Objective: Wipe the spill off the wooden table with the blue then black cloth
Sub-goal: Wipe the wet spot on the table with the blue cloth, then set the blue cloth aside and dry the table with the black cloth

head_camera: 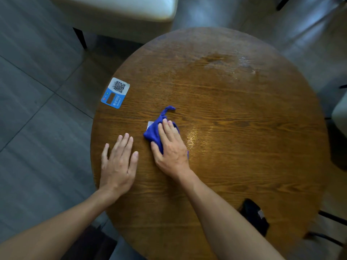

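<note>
Pressing down on the blue cloth (pixel 159 134), the right hand (pixel 171 147) lies palm-down with fingers spread over the bunched fabric, thumb hooked along its near-left edge, holding it against the surface (pixel 244 147). A twisted tail of the cloth sticks out toward 12 o'clock, and a small white tag shows at its 10 o'clock edge. Just beside it at 9 o'clock, the left hand (pixel 118 166) rests flat and open on the wood, gripping nothing, fingers pointing toward 12 o'clock. A wet sheen (pixel 191 136) glistens at 3 o'clock of the right hand, and a larger damp smear (pixel 225 61) lies well apart toward 1 o'clock. A blue-and-white QR card (pixel 115 92) sits at the rim toward 10 o'clock. The black cloth (pixel 254 215) lies folded near the rim at 5 o'clock.
</note>
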